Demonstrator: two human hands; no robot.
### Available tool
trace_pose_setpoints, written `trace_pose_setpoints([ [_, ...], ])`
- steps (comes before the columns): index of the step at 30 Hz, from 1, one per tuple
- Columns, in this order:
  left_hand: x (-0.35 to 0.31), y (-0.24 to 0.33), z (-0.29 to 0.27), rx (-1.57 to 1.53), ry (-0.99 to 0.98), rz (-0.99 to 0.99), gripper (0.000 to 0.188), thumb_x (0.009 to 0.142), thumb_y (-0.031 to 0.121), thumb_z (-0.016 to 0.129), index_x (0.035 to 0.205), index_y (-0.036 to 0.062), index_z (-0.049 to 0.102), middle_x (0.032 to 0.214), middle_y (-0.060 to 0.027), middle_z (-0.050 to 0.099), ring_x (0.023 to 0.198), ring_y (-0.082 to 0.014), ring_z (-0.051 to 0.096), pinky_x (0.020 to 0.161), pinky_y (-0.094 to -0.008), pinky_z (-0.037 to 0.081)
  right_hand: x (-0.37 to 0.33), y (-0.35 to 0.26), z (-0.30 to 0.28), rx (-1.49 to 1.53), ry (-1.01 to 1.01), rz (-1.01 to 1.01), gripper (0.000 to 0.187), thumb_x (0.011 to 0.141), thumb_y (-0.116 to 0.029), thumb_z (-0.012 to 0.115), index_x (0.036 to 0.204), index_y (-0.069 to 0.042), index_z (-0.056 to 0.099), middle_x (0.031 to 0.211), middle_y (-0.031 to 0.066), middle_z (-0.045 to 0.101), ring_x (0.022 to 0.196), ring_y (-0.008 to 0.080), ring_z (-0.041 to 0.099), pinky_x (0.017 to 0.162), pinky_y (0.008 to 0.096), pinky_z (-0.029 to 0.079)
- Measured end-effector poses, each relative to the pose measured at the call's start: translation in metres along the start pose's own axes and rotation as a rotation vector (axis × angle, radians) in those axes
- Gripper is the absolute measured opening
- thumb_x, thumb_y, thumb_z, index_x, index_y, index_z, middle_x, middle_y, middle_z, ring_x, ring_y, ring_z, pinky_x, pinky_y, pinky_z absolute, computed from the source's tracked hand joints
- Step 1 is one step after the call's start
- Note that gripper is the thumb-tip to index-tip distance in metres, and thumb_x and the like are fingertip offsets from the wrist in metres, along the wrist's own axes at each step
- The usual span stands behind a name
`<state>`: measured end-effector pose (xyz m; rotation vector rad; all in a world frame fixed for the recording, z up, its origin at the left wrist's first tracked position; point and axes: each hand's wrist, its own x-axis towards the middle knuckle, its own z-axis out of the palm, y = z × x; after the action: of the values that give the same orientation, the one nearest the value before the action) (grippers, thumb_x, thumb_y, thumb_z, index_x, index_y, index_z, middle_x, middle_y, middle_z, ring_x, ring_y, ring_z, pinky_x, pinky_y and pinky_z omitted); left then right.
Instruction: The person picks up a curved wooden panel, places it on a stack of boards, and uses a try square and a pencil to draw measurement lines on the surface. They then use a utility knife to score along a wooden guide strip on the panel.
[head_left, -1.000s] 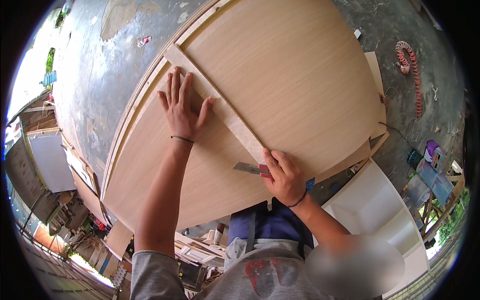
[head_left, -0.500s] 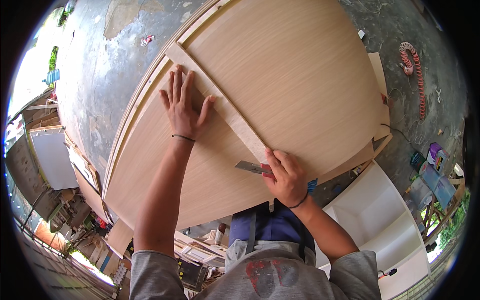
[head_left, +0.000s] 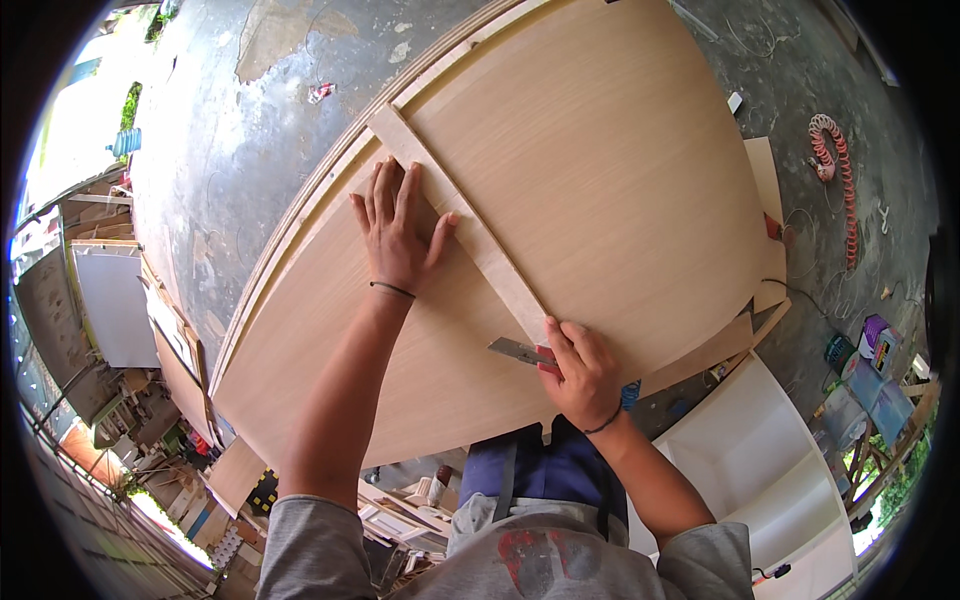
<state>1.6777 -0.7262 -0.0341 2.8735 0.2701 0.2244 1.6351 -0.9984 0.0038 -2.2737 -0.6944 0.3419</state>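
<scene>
A long thin wooden strip lies across a large wood-grained panel, its far end at the raised border strip. My left hand rests spread beside it, thumb on its left edge and fingertips near its far part. In my right hand is a flat metal-bladed tool with a red handle; its kind is unclear because the fingers cover most of the handle. Its blade points left over the panel. The right fingertips also touch the strip's near end.
My body stands against the panel's near edge. A white open cabinet sits at the lower right. A coiled red air hose lies on the concrete floor. Boards lean at the left, with wood offcuts below them.
The whole view has shifted slightly, so everything sits a little lower and further right. Both hands, the strip and the tool keep about the same places on the panel.
</scene>
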Motion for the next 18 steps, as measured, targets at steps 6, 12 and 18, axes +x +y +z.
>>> trace_pose_setpoints([
  [6,0.0011,0.0016,-0.0019,-0.022,0.006,-0.002,0.066,0.076,0.04,0.063,0.131,0.0099,0.042,0.139,-0.0163,0.032,0.131,-0.0318,0.027,0.105,-0.0557,0.011,-0.0009,0.0013,0.0014,-0.011,0.022,-0.007,0.05,0.066,-0.009,0.069,0.113,0.0,0.057,0.098,0.0089,0.053,0.079,0.0245,0.055,0.069,0.0324,0.049],
  [12,0.0015,0.0018,-0.0035,-0.008,-0.004,0.001,0.066,0.076,0.039,0.064,0.131,0.0097,0.042,0.139,-0.0163,0.033,0.131,-0.0316,0.027,0.104,-0.0555,0.011,-0.0012,0.0006,0.0024,-0.026,0.028,-0.01,0.05,0.066,-0.01,0.069,0.114,0.0,0.057,0.099,0.0086,0.054,0.078,0.0239,0.055,0.068,0.0319,0.049],
  [18,-0.0008,0.0001,-0.0017,0.006,0.001,0.017,0.065,0.078,0.038,0.062,0.132,0.0099,0.041,0.14,-0.0158,0.031,0.132,-0.0318,0.026,0.104,-0.0567,0.012,-0.0007,0.0003,0.0023,-0.015,0.022,-0.002,0.05,0.066,-0.01,0.069,0.114,0.0,0.057,0.098,0.008,0.054,0.079,0.0239,0.055,0.068,0.0319,0.049],
])
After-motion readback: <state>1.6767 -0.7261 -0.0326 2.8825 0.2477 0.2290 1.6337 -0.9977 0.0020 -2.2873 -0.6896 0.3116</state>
